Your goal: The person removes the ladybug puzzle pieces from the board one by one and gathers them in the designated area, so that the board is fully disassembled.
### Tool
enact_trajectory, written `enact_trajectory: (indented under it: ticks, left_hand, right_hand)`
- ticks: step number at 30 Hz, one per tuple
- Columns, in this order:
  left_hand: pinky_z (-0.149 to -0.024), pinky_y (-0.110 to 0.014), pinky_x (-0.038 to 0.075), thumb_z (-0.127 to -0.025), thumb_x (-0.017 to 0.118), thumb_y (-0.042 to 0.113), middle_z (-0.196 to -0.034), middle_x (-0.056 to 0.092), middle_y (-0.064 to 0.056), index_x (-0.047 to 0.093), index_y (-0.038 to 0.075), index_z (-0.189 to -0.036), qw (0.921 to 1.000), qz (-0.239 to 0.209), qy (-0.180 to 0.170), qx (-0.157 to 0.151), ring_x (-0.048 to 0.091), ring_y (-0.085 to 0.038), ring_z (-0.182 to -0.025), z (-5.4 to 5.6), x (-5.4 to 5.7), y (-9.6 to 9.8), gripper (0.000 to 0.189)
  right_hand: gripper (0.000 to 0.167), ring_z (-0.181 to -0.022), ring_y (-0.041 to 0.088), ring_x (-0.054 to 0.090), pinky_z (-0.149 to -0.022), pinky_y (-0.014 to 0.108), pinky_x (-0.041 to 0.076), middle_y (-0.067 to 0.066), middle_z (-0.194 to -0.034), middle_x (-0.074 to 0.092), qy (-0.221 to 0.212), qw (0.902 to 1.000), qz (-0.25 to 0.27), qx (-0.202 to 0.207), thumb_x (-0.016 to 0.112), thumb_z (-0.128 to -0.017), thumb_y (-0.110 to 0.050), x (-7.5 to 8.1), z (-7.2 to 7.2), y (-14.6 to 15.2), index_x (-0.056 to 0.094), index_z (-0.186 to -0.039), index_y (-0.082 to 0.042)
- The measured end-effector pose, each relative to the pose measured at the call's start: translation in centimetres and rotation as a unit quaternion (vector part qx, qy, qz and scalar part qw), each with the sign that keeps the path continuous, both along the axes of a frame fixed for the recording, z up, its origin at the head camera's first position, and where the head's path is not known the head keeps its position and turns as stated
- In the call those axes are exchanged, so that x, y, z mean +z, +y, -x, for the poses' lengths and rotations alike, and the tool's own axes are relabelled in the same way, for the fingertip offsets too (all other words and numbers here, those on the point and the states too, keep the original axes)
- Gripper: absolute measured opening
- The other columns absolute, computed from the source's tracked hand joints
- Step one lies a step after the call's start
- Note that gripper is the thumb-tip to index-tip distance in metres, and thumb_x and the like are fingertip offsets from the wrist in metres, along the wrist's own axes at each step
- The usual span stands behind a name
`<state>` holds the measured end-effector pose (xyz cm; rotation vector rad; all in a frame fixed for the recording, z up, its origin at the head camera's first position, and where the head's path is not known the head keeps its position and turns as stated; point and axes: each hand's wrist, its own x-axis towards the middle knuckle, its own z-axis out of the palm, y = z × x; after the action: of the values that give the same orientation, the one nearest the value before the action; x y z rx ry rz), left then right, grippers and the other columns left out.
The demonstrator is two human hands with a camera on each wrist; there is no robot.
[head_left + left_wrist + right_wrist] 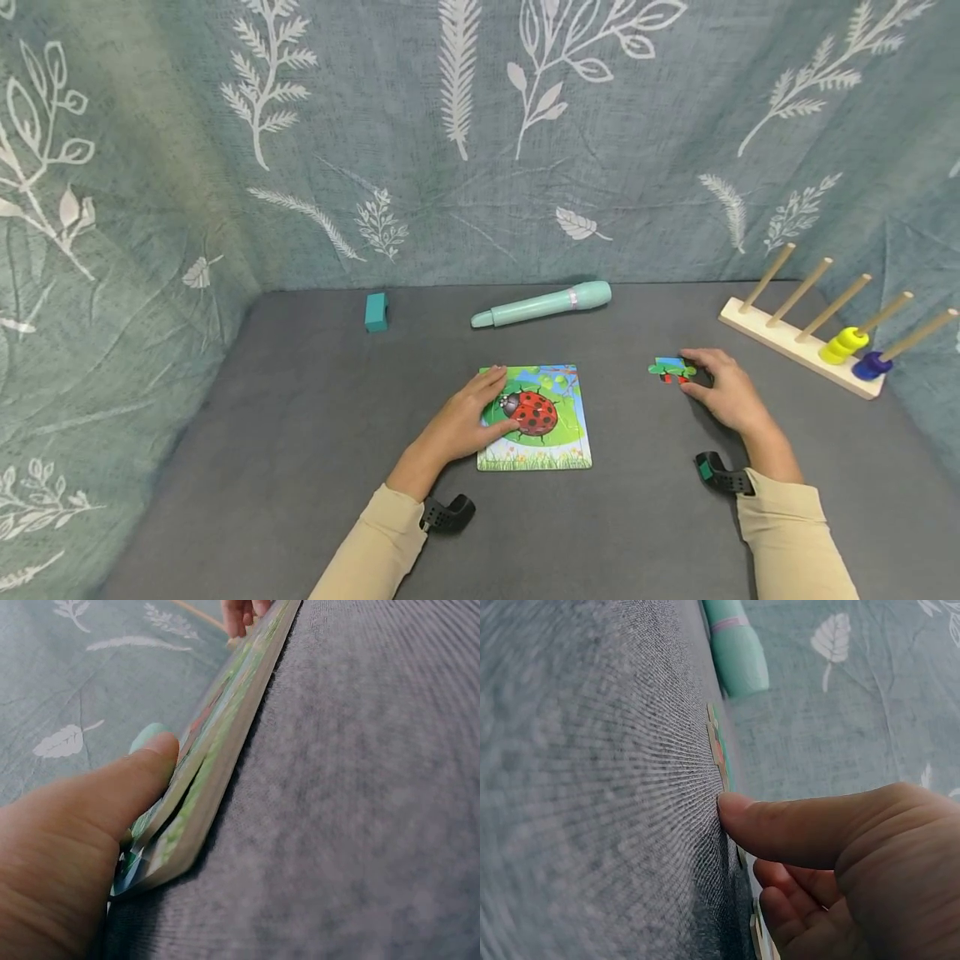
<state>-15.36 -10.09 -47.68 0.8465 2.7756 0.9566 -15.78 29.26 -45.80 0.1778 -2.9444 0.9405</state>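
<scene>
The ladybug puzzle [566, 454] lies flat on the dark table. My left hand [468, 421] rests over its left side, fingers near the top left corner and thumb extended toward the ladybug. In the left wrist view the left thumb [150, 769] lies on the puzzle's surface above its board edge [232, 761]. To the right, my right hand [723, 392] pinches a small green, blue and red puzzle piece [667, 367] between thumb and fingers, close over the table. The right wrist view shows the piece edge-on [716, 739] beyond the right thumb [780, 825].
A mint-green toy microphone [547, 305] lies behind the puzzle. A teal block [377, 312] stands at the back left. At the far right is a wooden peg stand [795, 346] with yellow rings [843, 344] and dark blue rings [872, 365]. A leaf-patterned cloth [420, 217] hangs behind.
</scene>
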Motion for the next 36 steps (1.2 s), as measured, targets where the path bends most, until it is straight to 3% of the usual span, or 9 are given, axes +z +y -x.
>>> enact_trajectory:
  ticks: [8, 15, 22, 28, 36]
  left_hand:
    - [-0.116, -0.056, 0.025, -0.081, 0.074, 0.039, -0.158, 0.021, -0.010, 0.025, 0.008, -0.151, 0.9990, -0.012, -0.037, -0.023, 0.018, -0.032, -0.145, 0.3, 0.2, -1.1, 0.091]
    - [-0.119, -0.050, 0.024, -0.077, 0.076, 0.045, -0.158, 0.022, -0.008, 0.026, 0.007, -0.150, 0.9987, 0.025, -0.031, -0.032, 0.019, -0.030, -0.145, 0.1, 0.5, -2.0, 0.097]
    - [-0.119, -0.047, 0.023, -0.077, 0.075, 0.047, -0.158, 0.022, -0.008, 0.026, 0.007, -0.151, 0.9988, 0.032, -0.020, -0.032, 0.019, -0.029, -0.145, 0.0, 0.6, -2.1, 0.097]
    - [-0.120, -0.047, 0.023, -0.077, 0.076, 0.046, -0.157, 0.025, -0.010, 0.028, 0.005, -0.150, 0.9989, 0.032, -0.009, -0.032, 0.021, -0.028, -0.145, -0.1, 0.4, -2.2, 0.097]
    - [-0.114, -0.050, 0.034, -0.076, 0.077, 0.046, -0.156, 0.026, -0.010, 0.030, 0.005, -0.149, 0.9994, 0.024, 0.001, -0.027, 0.023, -0.027, -0.144, 0.0, 0.3, -2.2, 0.096]
  right_hand:
    - [0.053, -0.114, 0.047, 0.046, -0.095, 0.060, 0.039, 0.030, -0.125, 0.047, 0.007, 0.9991, 0.039, -0.017, 0.068, -0.085, -0.005, 0.5, -0.1, -0.2, 0.048, -0.132, 0.008]
    - [0.055, -0.117, 0.046, 0.046, -0.094, 0.059, 0.042, 0.028, -0.129, 0.048, 0.010, 0.9979, 0.063, -0.013, 0.069, -0.087, -0.011, 1.2, -0.3, -0.9, 0.047, -0.134, 0.006]
    - [0.055, -0.121, 0.043, 0.046, -0.099, 0.056, 0.043, 0.027, -0.132, 0.046, -0.018, 0.9903, 0.133, 0.034, 0.067, -0.089, -0.011, 2.2, -0.3, -3.4, 0.045, -0.136, 0.006]
    - [0.056, -0.123, 0.041, 0.048, -0.106, 0.048, 0.041, 0.025, -0.132, 0.048, -0.046, 0.9795, 0.177, 0.085, 0.069, -0.086, -0.008, 2.0, -0.1, -6.9, 0.046, -0.135, 0.007]
    - [0.055, -0.122, 0.036, 0.051, -0.106, 0.045, 0.043, 0.022, -0.132, 0.051, -0.066, 0.9656, 0.202, 0.150, 0.071, -0.085, -0.008, 2.2, -0.3, -12.0, 0.048, -0.134, 0.005]
